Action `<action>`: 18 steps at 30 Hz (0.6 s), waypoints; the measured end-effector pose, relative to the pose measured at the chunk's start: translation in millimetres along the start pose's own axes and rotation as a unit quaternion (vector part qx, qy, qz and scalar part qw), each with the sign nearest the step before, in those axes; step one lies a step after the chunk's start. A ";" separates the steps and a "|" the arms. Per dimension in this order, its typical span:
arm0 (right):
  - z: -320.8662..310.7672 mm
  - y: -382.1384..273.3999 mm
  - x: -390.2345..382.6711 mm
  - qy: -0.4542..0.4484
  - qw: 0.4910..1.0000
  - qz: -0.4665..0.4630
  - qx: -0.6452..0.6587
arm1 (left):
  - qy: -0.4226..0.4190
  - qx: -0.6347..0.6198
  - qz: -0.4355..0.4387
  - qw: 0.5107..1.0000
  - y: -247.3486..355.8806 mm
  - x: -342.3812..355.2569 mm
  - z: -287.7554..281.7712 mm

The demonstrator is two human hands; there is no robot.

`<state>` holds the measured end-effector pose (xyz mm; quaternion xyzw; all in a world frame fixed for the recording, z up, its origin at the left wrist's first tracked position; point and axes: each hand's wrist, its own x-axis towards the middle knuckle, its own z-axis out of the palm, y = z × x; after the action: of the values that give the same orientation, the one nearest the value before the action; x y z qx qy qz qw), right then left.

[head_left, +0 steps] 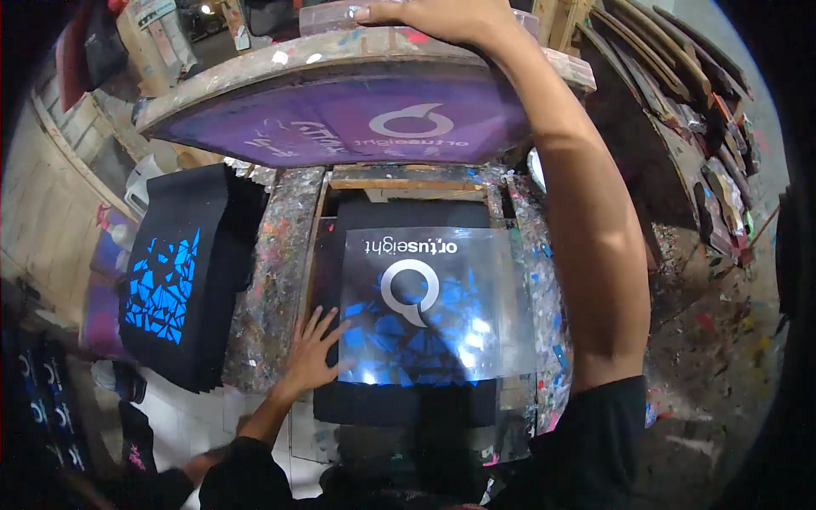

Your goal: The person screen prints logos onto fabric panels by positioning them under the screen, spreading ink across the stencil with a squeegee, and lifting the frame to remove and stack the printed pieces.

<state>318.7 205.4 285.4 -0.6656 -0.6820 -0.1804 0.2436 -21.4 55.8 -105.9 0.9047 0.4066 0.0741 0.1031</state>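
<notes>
A screen printing frame (374, 53) with purple mesh is tilted up at the far side. My right hand (455, 19) reaches over its upper edge with the fingers closed on it; the far part of this grip is hidden. Below, a clear plastic sheet (408, 347) with a pale round logo and lettering lies over a black fabric piece (408, 401). Blue shard-like shapes show through the sheet, which reflects bright light. At the sheet's left edge, my left hand (314, 353) lies with fingers spread, its fingertips touching or very near the edge.
Left of the work board, a stack of black pieces (191, 357) carries a blue shard print. Paint-spattered table strips (276, 246) flank the board. Wooden slats (654, 51) and paint-stained bars lean at the far right. A pale pinkish bar (327, 19) sits behind the frame's top edge.
</notes>
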 end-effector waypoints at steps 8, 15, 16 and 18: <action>-5.0 5.1 24.8 -0.021 1.000 0.020 0.005 | -0.023 -0.015 -0.004 1.000 -9.7 1.1 3.4; -3.5 9.2 28.5 -0.041 0.999 0.007 0.029 | -0.035 -0.043 -0.013 0.998 -8.2 1.5 -1.0; -8.2 12.9 35.2 -0.035 0.999 0.002 0.006 | -0.030 -0.047 0.000 0.998 -2.7 6.7 -1.7; 9.9 10.2 40.4 -0.037 0.999 0.010 0.011 | 0.023 -0.050 -0.030 0.998 2.1 4.0 -8.1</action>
<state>328.1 244.7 299.6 -0.6759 -0.6860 -0.1456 0.2267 -19.0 58.5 -97.4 0.8838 0.4319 0.1122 0.1406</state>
